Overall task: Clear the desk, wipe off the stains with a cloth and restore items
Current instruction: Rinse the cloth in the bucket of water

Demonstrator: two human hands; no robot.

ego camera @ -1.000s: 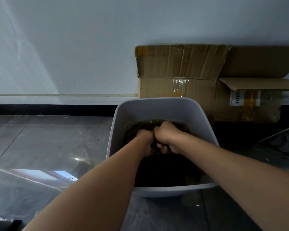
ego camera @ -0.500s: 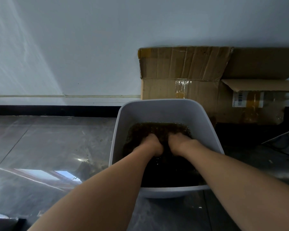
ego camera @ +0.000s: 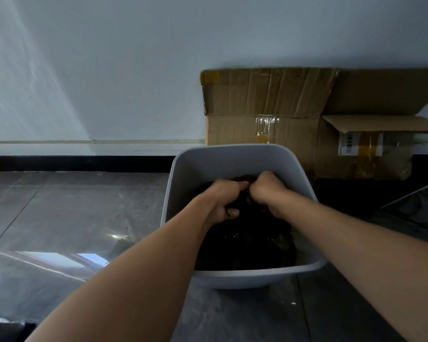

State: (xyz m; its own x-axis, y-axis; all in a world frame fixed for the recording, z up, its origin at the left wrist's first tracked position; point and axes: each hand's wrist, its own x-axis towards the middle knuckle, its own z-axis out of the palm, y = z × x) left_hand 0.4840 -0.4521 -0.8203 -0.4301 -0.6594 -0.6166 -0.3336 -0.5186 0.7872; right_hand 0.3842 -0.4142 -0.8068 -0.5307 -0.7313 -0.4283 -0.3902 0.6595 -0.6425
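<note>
1. On the dark, glossy tiled floor, a pale grey basin stands near the foot of the wall.
2. The 2 hands are inside the basin. The left hand and right hand are each clenched round a dark wet cloth, knuckles close together, and the cloth hangs bunched below them.
3. Floor: scuffed and streaked, with a bright reflection left of the basin.
4. Wall: plain white, with a black skirting strip at its base.
5. A creased, taped cardboard box stands against the wall, behind the basin to the right.
</note>
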